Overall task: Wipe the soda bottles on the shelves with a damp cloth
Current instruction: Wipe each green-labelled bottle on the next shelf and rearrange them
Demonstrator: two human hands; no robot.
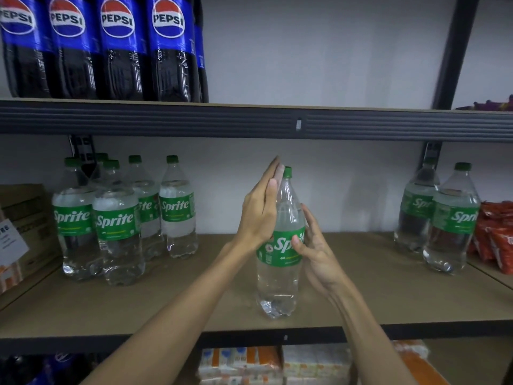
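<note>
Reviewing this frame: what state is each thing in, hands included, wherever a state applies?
Middle Sprite bottle: upright on the shelf, capped, between both hands.
Left hand: fingers straight, flat against the bottle's upper side.
Right hand: fingers relaxed, touching the bottle's right side.
Left Sprite bottles: upright, capped.
Right Sprite bottles: upright, capped.
Pepsi bottles: upright on the upper shelf, caps out of frame.
Cloth: not in view.

Both bare forearms (pixel 177 315) are reaching forward and upward. The left hand (pixel 259 209) is standing upright with straight fingers pressed together, while the right hand (pixel 313 245) is sitting lower, its fingers relaxed, palm facing left.
</note>
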